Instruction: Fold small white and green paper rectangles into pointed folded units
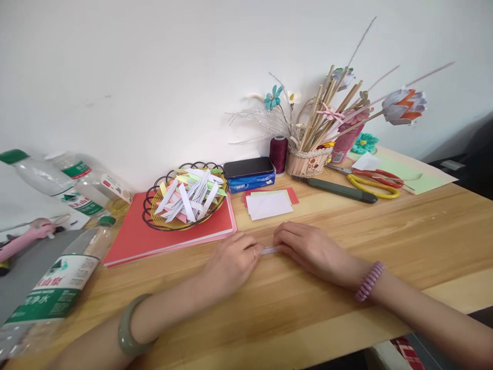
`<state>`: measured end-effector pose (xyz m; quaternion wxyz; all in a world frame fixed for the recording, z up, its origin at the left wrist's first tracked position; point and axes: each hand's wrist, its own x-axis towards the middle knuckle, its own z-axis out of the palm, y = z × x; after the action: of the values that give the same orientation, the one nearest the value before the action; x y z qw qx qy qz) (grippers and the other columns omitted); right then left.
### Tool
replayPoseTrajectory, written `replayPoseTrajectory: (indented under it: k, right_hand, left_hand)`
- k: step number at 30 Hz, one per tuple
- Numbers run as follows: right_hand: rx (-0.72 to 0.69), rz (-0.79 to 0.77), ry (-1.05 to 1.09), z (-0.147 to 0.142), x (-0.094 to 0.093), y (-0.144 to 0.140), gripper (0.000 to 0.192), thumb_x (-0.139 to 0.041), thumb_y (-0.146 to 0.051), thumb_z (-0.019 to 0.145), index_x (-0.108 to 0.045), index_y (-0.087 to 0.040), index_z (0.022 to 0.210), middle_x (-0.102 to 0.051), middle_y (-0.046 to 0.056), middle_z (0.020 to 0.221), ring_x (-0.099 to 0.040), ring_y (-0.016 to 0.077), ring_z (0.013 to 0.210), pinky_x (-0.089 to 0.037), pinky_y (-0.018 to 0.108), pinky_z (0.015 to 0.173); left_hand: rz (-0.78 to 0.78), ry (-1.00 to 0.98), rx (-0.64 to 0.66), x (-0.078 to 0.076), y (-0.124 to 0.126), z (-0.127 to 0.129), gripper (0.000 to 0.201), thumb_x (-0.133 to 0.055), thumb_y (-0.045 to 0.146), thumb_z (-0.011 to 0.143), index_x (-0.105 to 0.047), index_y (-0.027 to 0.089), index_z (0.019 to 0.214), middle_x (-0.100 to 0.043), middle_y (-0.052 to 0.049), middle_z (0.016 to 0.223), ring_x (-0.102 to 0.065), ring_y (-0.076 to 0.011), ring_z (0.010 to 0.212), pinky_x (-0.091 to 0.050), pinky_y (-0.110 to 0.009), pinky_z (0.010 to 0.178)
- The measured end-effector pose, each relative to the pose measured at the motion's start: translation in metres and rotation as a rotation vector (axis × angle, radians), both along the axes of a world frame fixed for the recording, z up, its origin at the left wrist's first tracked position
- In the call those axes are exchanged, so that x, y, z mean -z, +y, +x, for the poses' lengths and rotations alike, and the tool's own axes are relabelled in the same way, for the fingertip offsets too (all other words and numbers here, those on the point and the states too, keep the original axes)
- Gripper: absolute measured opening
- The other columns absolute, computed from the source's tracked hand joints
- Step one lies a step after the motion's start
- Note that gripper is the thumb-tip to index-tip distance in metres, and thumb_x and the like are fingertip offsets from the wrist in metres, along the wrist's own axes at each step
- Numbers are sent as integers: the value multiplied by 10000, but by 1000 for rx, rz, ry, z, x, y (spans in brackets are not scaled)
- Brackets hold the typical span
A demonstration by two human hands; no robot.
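My left hand [230, 263] and my right hand [311, 250] lie palm down on the wooden table [346, 231], fingertips nearly meeting. Between them they press a small white folded paper strip [268, 250] flat against the wood; only a sliver of it shows. Just beyond the hands lies a small stack of paper cards [268, 203], white on top with red and green beneath. Further left, a black wire basket [185, 198] holds several folded paper strips in white, pink, green and yellow. It stands on a red folder [134, 239].
Plastic water bottles [54, 293] lie at the left, with a pink tool [26, 236] behind them. Along the wall stand a blue tin [249, 176], a dark red thread spool [278, 153] and a holder of sticks and paper flowers [308, 162]. Yellow scissors [373, 186] and a green knife [339, 189] lie at the right.
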<state>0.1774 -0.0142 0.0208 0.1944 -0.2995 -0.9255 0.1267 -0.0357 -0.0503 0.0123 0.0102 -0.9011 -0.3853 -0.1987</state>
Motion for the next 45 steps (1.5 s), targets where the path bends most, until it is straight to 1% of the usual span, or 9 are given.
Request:
replayPoseTrajectory:
  k: [9, 15, 20, 23, 26, 30, 32, 39, 45]
  right_hand:
    - [19, -59, 13, 6, -3, 0, 193, -496, -263, 889, -612, -178, 1017, -597, 92, 930, -572, 201, 832, -487, 348, 719]
    - [15, -104, 93, 0, 4, 0, 258, -425, -286, 922, -664, -188, 938, -625, 83, 867, -572, 195, 792, -467, 358, 726]
    - [140, -246, 302, -2, 0, 5, 230, -499, -350, 881, -639, -185, 960, -652, 78, 894, -597, 179, 778, -499, 326, 686]
    - [199, -362, 421, -4, -7, 4, 254, -528, -410, 854, -644, -184, 862, -671, 46, 798, -608, 165, 705, -502, 292, 614]
    - [205, -465, 511, -9, -14, 0, 312, -560, -475, 813, -641, -175, 785, -673, 33, 744, -618, 168, 695, -504, 286, 614]
    - [184, -562, 581, -18, -18, -5, 356, -594, -522, 765, -633, -168, 760, -667, 29, 702, -612, 161, 646, -501, 282, 584]
    - [176, -593, 601, -21, -19, -7, 345, -602, -512, 763, -627, -168, 758, -660, 23, 682, -605, 151, 621, -495, 273, 566]
    - [219, -576, 635, -24, -22, -12, 233, -604, -386, 790, -589, -181, 682, -616, 1, 645, -545, 124, 594, -444, 247, 540]
    - [204, -570, 613, -24, -25, -16, 235, -575, -369, 816, -582, -183, 673, -590, 3, 636, -524, 124, 593, -419, 246, 544]
  left_hand:
    - [155, 182, 4, 3, 2, -1, 199, -422, 155, 925, -609, 100, 962, -605, -79, 875, -566, -192, 816, -502, -306, 695]
    - [165, 153, 14, 5, 4, 0, 229, -393, 115, 918, -619, 83, 918, -616, -85, 796, -581, -197, 736, -502, -303, 619]
    - [98, 19, -38, -1, 5, 0, 250, -405, 113, 907, -642, 113, 828, -632, -60, 773, -591, -143, 690, -499, -242, 623]
    - [-121, -243, -67, -8, 2, 4, 213, -459, 138, 884, -662, 150, 819, -655, -24, 790, -598, -107, 682, -481, -197, 624]
    - [-520, -546, -124, -14, -2, 9, 176, -509, 183, 845, -672, 155, 786, -669, -7, 738, -594, -116, 644, -462, -204, 596]
    - [-929, -688, -108, -17, -4, 11, 263, -499, 324, 861, -674, 128, 869, -690, -33, 775, -621, -136, 674, -468, -216, 598]
    - [-992, -713, -92, -16, -4, 12, 305, -487, 356, 869, -684, 125, 843, -701, -42, 787, -639, -147, 708, -480, -229, 639]
    - [-927, -741, -148, -12, -7, 13, 262, -509, 312, 854, -693, 146, 768, -715, -27, 776, -660, -162, 729, -500, -251, 695]
    - [-1058, -833, -110, -18, -6, 16, 309, -568, 399, 810, -683, 114, 777, -709, -62, 765, -660, -174, 712, -506, -265, 679]
